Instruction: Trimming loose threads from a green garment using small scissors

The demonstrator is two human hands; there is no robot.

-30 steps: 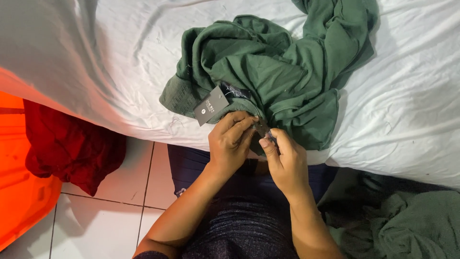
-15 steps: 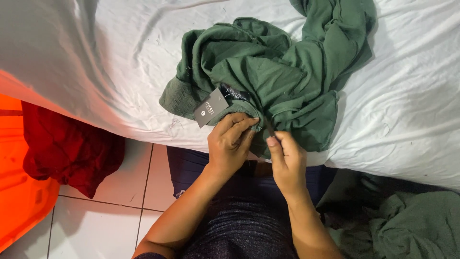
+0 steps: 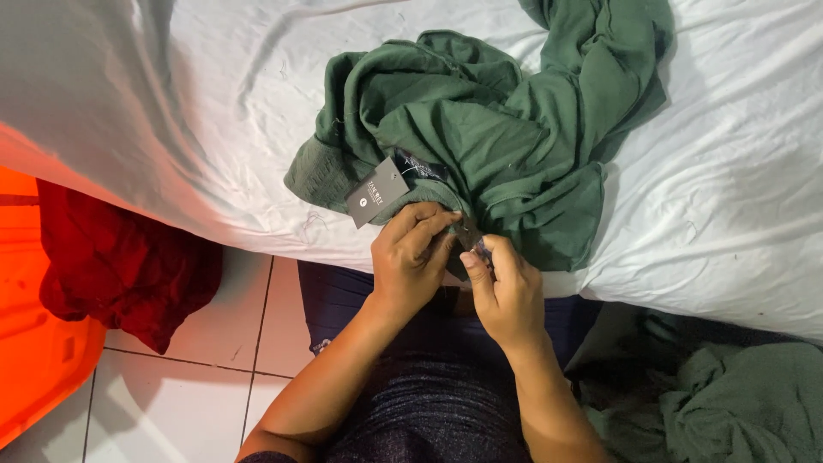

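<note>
At the edge of a bed, a person's left hand (image 3: 411,257) pinches the lower hem of a crumpled dark green knit garment (image 3: 480,146), fingers curled tight on a fold of the cloth. The right hand (image 3: 507,291), just at its 4 o'clock, is closed thumb-to-forefinger on a small item at the same spot; whether that is a pin, a tag fastener or only a thread is too small to tell. The two hands almost touch.

At 11 o'clock from the left hand, a dark grey rectangular card tag (image 3: 375,192) hangs off the garment, lying partly on the cloth and partly on the white bedsheet (image 3: 729,197). The garment itself is heaped at 12 o'clock from the hands, its bulk on the mattress, one sleeve or leg trailing off toward the top of the frame.

The fabric looks soft, light and limp, likely to slump and bunch wherever it is lifted; a firm pinch at the hem or a seam should hold better than a grab at the loose middle. The card tag appears stiffer and would probably crease if squeezed.

Farther out, a red cloth (image 3: 120,266) drapes over an orange plastic bin (image 3: 34,360) at 9 o'clock, above a white tiled floor (image 3: 171,403). A second pile of green cloth (image 3: 737,403) lies at 4 o'clock.
</note>
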